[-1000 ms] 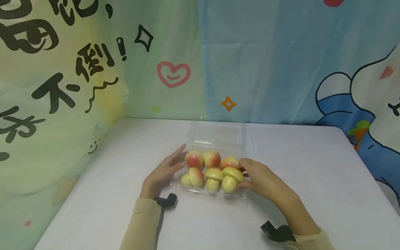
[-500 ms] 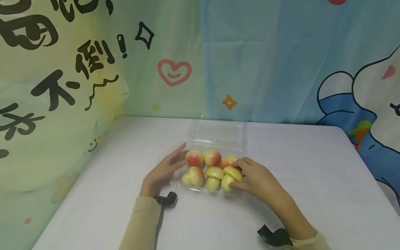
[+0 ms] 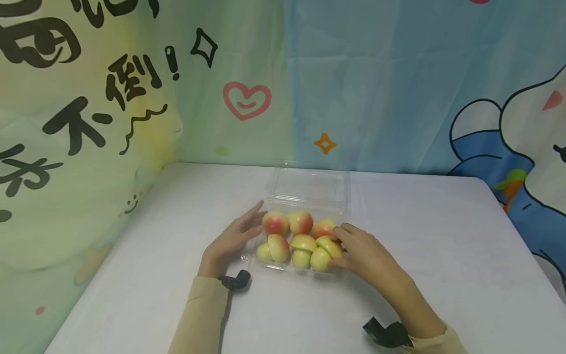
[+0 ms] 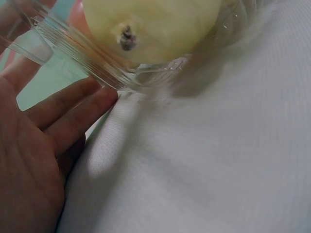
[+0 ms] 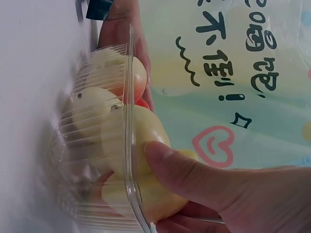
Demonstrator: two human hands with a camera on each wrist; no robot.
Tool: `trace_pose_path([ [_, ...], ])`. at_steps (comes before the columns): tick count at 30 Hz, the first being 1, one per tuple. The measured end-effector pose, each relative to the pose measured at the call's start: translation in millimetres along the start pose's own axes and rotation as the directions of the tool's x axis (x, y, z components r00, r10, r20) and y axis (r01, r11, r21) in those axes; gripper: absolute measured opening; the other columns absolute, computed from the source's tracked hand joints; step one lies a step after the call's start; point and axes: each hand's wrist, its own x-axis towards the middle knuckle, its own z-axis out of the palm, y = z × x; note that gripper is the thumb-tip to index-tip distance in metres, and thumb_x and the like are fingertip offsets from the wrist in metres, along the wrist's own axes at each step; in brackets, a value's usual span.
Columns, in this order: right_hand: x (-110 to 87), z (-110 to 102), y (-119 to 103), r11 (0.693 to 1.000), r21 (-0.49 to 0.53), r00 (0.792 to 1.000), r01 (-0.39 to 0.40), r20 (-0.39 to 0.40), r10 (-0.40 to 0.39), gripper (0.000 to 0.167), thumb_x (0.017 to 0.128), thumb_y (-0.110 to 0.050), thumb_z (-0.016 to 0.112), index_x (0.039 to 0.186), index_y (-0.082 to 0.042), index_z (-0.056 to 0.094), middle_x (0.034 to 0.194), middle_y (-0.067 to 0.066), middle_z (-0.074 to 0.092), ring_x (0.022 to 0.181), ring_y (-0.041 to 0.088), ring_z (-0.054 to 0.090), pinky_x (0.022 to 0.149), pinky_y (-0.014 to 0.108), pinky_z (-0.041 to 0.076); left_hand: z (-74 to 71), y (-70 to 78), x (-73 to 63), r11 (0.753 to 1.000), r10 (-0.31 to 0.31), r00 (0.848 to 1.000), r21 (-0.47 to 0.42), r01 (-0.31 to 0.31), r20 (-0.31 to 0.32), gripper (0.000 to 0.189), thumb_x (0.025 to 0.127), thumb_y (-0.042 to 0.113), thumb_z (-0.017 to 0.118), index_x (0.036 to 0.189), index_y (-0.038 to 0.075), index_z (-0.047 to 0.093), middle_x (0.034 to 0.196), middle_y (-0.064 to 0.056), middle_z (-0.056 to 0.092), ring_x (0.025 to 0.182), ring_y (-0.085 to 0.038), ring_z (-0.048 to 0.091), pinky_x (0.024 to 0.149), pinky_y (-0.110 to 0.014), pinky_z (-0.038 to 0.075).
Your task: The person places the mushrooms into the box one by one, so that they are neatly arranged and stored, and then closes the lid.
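In the head view, a clear plastic clamshell box [image 3: 275, 267] holds several yellow toy mushrooms, some with red-tinged caps. My right hand [image 3: 364, 253] grips the front right mushroom [image 3: 322, 259], which leans to the left. The right wrist view shows the thumb [image 5: 177, 170] pressed on its pale yellow surface, while the other fingers are partly hidden behind it. My left hand [image 3: 232, 241] stays at the box's left side with fairly straight fingers. In the left wrist view, fingertips [image 4: 104, 99] touch or nearly touch the ribbed box wall [image 4: 80, 51].
The box's clear lid [image 3: 309, 189] lies folded back toward the rear table edge. A white-covered table [image 3: 442, 236] bears the box. Behind it hangs a printed cloth [image 3: 376, 88]. Dark wrist cameras sit on both wrists.
My right hand has shifted left over the front right mushroom and then eased slightly back. That mushroom has tipped, its stem moving left. My left hand stays beside the box.
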Motion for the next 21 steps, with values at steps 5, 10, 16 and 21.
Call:
trace_pose_path([
  [5,0.5,1,-1,1.000,0.003,1.000,-0.021,0.022,0.021,0.043,0.064,-0.033,0.085,0.090,-0.015,0.055,0.084,-0.007,0.052,0.071,0.006,0.048,0.062,0.021,0.045,-0.5,-7.8,1.3,1.000,0.006,1.000,0.020,-0.006,-0.016,0.069,0.093,0.036,0.059,0.151,0.037,0.021,0.149,0.003,0.041,0.138,-0.020,0.039,0.116,-0.053,0.021],
  [10,1.0,3,-5,0.994,0.031,0.994,-0.108,0.021,0.107,0.049,0.070,-0.045,0.079,0.102,-0.012,0.062,0.085,-0.004,0.055,0.070,0.009,0.047,0.062,0.025,0.042,-0.7,-8.3,2.0,0.999,0.013,1.000,0.031,-0.012,-0.016,0.069,0.093,0.037,0.058,0.151,0.035,0.020,0.149,0.002,0.041,0.138,-0.021,0.039,0.116,-0.053,0.021],
  [16,0.5,5,-13,0.985,0.012,0.985,-0.171,-0.007,0.172,0.050,0.069,-0.045,0.080,0.104,-0.012,0.064,0.089,-0.001,0.058,0.069,0.012,0.049,0.061,0.028,0.043,-1.1,-10.1,3.8,0.999,0.030,1.000,0.024,-0.030,-0.009,0.068,0.094,0.035,0.058,0.151,0.036,0.021,0.149,0.002,0.041,0.138,-0.020,0.039,0.116,-0.052,0.021],
  [21,2.1,6,-18,0.977,-0.003,0.977,-0.211,0.015,0.211,0.054,0.066,-0.042,0.082,0.107,-0.013,0.063,0.099,0.002,0.060,0.073,0.015,0.054,0.063,0.034,0.048,-1.4,-9.5,3.6,1.000,0.021,1.000,0.020,-0.020,-0.010,0.069,0.093,0.036,0.059,0.151,0.035,0.021,0.149,0.003,0.041,0.138,-0.020,0.039,0.117,-0.051,0.021],
])
